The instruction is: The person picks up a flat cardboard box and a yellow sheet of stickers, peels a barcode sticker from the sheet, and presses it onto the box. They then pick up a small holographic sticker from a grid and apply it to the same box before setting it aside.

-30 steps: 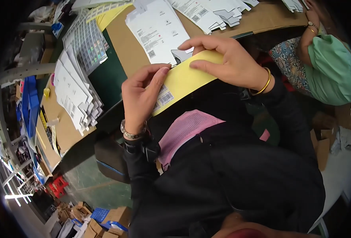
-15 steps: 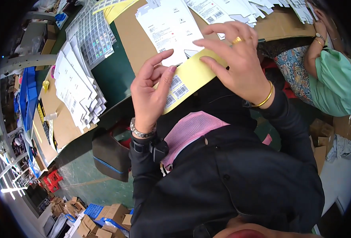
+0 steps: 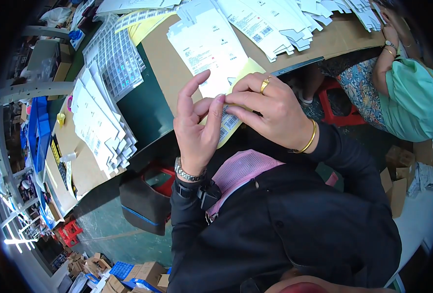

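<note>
My left hand (image 3: 195, 128) and my right hand (image 3: 270, 113) meet over a yellow sheet of white barcode labels (image 3: 230, 125), held just above the table edge. The right hand lies on top of the sheet and hides most of it. Left thumb and forefinger pinch at a label on the sheet's edge where the right fingertips press. A gold ring and bangle are on my right hand, a metal watch on my left wrist. A white flat carton blank (image 3: 207, 49) lies on the brown cardboard (image 3: 165, 68) right behind the hands.
Stacks of white carton blanks (image 3: 99, 128) and label sheets (image 3: 116, 58) cover the table at left; more blanks (image 3: 294, 22) fan out along the far edge. A person in a green top (image 3: 412, 100) sits at right beside a red stool (image 3: 336, 105). Cardboard boxes (image 3: 397, 180) stand on the floor.
Both hands rose with the yellow sheet toward the table. The right hand shifted from holding the sheet's far end to covering it, and the left fingers came to pinch at a label.
</note>
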The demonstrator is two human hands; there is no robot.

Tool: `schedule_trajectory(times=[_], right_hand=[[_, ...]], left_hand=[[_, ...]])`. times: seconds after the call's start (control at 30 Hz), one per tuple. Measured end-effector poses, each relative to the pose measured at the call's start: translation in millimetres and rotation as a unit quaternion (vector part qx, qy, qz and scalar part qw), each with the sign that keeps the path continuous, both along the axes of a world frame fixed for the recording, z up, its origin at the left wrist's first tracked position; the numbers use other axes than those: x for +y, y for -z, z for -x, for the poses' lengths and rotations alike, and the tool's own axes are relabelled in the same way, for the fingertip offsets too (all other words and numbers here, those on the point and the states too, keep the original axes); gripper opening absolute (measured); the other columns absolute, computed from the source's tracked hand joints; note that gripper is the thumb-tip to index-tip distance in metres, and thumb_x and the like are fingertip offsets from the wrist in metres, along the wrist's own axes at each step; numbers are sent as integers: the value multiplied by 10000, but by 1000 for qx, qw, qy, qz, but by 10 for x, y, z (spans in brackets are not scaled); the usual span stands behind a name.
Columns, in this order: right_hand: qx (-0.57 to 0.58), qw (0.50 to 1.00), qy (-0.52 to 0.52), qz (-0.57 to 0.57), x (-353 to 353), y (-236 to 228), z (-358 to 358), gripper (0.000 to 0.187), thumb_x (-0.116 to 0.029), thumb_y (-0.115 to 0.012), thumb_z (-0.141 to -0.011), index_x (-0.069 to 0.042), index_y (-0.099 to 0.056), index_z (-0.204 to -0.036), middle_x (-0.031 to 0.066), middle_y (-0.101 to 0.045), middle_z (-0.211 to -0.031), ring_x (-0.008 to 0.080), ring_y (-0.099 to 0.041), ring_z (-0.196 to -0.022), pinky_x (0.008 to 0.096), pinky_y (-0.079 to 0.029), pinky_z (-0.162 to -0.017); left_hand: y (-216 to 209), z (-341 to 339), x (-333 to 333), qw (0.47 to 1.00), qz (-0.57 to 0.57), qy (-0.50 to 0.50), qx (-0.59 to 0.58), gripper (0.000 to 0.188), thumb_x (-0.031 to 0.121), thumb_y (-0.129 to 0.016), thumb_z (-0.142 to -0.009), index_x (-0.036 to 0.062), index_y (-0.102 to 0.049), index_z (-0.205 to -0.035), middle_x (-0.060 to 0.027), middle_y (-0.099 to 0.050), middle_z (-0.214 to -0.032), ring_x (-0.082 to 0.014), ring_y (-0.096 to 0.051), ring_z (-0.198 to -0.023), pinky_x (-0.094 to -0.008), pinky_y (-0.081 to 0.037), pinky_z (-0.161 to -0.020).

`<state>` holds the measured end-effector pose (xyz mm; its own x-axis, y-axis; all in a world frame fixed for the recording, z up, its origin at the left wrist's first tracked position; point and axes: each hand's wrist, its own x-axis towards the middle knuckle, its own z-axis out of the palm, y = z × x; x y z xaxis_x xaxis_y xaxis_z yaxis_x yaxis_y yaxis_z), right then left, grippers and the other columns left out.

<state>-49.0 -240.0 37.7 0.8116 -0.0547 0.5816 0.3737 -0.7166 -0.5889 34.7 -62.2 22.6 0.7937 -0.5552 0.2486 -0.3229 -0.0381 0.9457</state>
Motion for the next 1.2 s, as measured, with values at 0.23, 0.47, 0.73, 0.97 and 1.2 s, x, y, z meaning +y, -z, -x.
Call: schedule_trajectory(times=[0.23, 0.47, 0.73, 0.97, 1.2], right_hand=[[3, 999, -1, 39, -37, -38, 18, 169, -24, -826, -817, -22, -744, -965, 89, -669, -913, 280, -674, -833, 410, -518, -734], [-11, 997, 2, 74, -48, 2, 56, 124, -82, -798, -853, -33, -738, -950, 78, -667, -933, 264, -670, -861, 390, -514, -763], [4, 994, -17, 109, -84, 43, 66, 139, -124, -776, -886, -36, -722, -980, 79, -666, -966, 249, -680, -898, 381, -527, -812], [-17, 989, -40, 140, -95, 28, 47, 134, -119, -741, -893, -31, -688, -979, 87, -649, -952, 250, -683, -860, 383, -536, -788], [-17, 985, -65, 160, -127, 33, 115, 168, -129, -771, -885, -42, -696, -1008, 89, -666, -1002, 258, -691, -858, 390, -545, -795]], left_hand=[[-26, 14, -31, 999, -43, -9, -22, 522, 4, -697, -1028, -13, -492, -1508, -73, -768, -820, -76, -716, -812, -212, -515, -728], [41, 58, -33, 999, -32, -12, 26, 487, 7, -676, -1050, 8, -495, -1502, -55, -751, -840, -59, -690, -796, -201, -505, -717], [53, 36, -51, 995, -29, 0, 98, 461, 4, -657, -1065, 13, -494, -1496, -72, -766, -877, -65, -698, -825, -201, -508, -735], [42, 13, -66, 988, 3, 3, 157, 449, 16, -668, -1063, 16, -509, -1483, -101, -800, -924, -64, -702, -845, -197, -511, -758], [55, 42, -15, 980, 5, 5, 198, 444, 4, -668, -1059, 14, -518, -1477, -101, -802, -932, -69, -704, -866, -199, -516, -761]])
